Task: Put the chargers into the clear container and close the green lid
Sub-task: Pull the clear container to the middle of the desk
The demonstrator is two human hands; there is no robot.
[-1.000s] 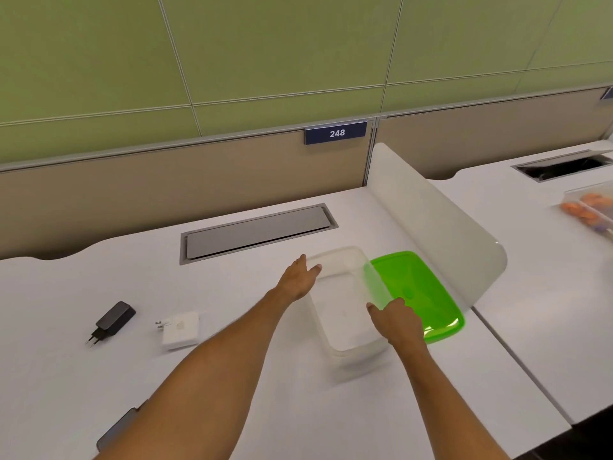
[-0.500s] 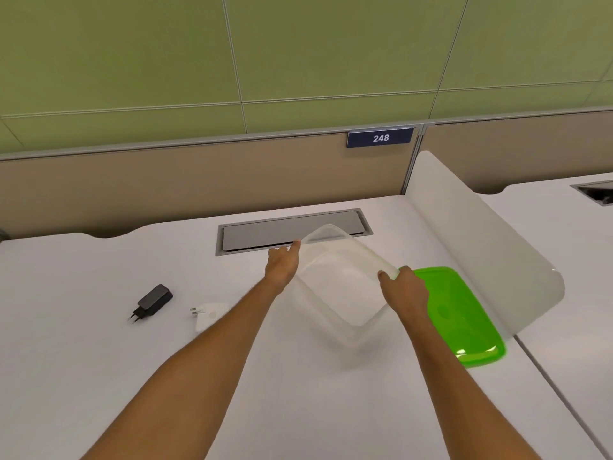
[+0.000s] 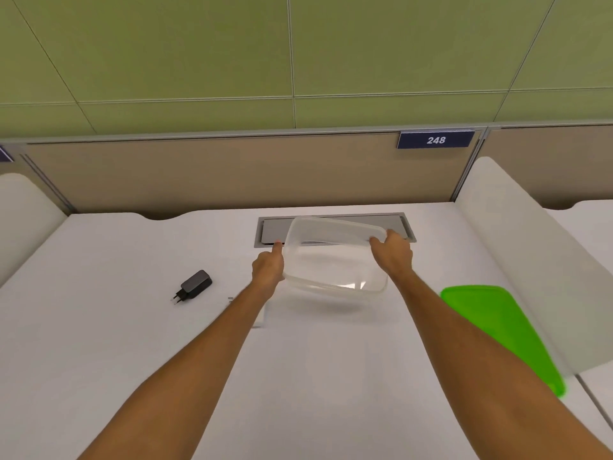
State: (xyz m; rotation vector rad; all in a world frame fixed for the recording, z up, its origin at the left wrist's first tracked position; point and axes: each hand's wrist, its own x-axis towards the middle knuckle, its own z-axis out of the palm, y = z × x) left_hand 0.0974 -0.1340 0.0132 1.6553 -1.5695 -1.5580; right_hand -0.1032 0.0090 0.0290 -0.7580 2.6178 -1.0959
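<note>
White counter (image 3: 132,327): both hands clamp the empty clear container (image 3: 335,257), left hand (image 3: 268,268) and right hand (image 3: 393,254) on opposite short ends. Black charger (image 3: 194,284) lies leftward, nearer the left hand; green lid (image 3: 497,330) rightward.

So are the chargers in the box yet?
Not yet. Both hands, left hand and right hand, hold the empty clear container above the desk. The black charger lies outside it, the white one is mostly hidden, and the green lid is off.
</note>
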